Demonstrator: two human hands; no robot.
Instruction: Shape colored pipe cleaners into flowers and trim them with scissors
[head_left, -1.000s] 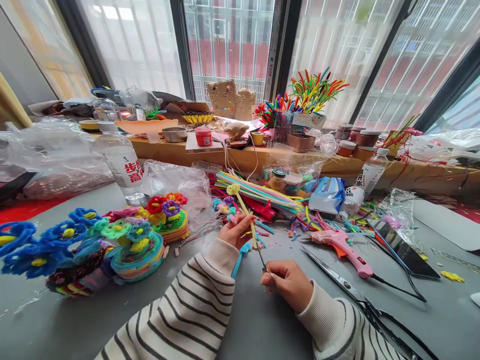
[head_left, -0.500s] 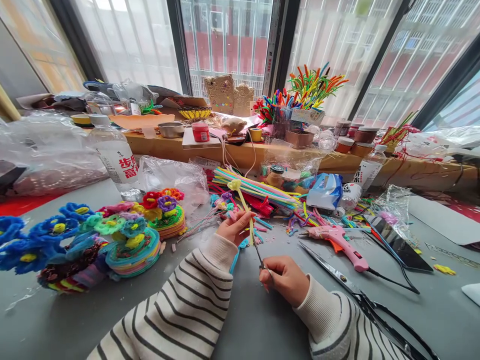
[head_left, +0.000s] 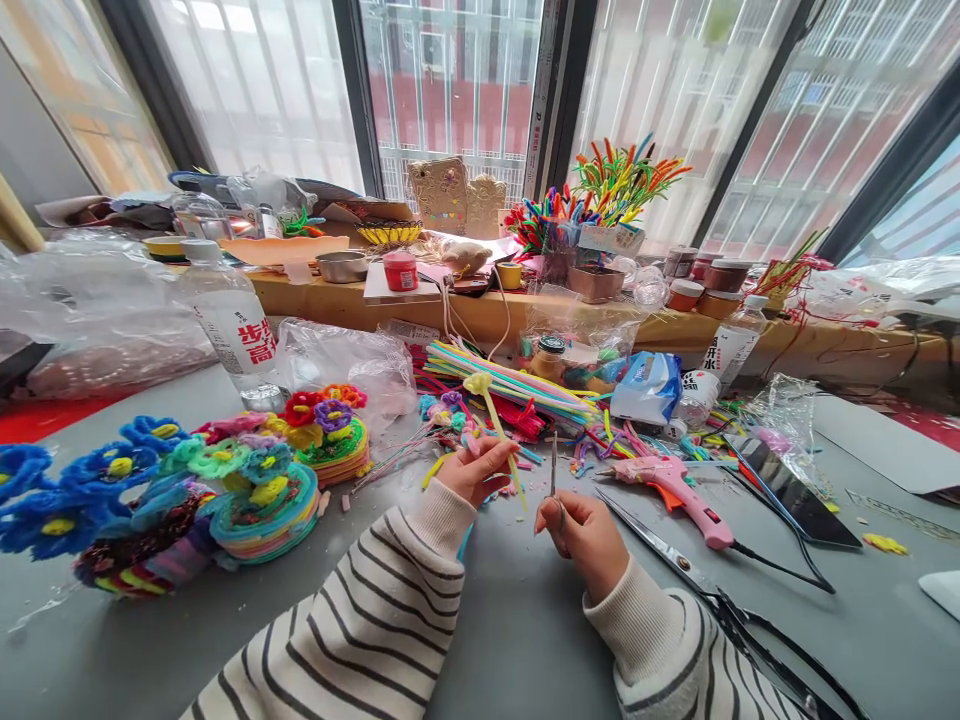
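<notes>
Between the thumb and fingers of my left hand (head_left: 478, 470) is a pale yellow pipe cleaner (head_left: 493, 410), its top end curled into a small knot and its lower end pointing down to the right. My right hand (head_left: 581, 530) grips small scissors (head_left: 554, 465), whose blades point up and look closed. A gap separates the blades from the pipe cleaner. The scissors' handles are mostly hidden by my fingers. Behind my hands lies a bundle of pastel pipe cleaners (head_left: 517, 380).
Pipe-cleaner flower pots (head_left: 266, 515) stand at the left beside a water bottle (head_left: 236, 335). To the right lie a pink glue gun (head_left: 679, 485), large scissors (head_left: 694, 570) and a dark phone (head_left: 799, 500). Jars and more pipe cleaners (head_left: 626, 185) line the windowsill.
The small scissors have moved right, away from the yellow pipe cleaner, and now stand nearly upright. The pipe cleaner has shifted slightly right, its lower end swinging to the right.
</notes>
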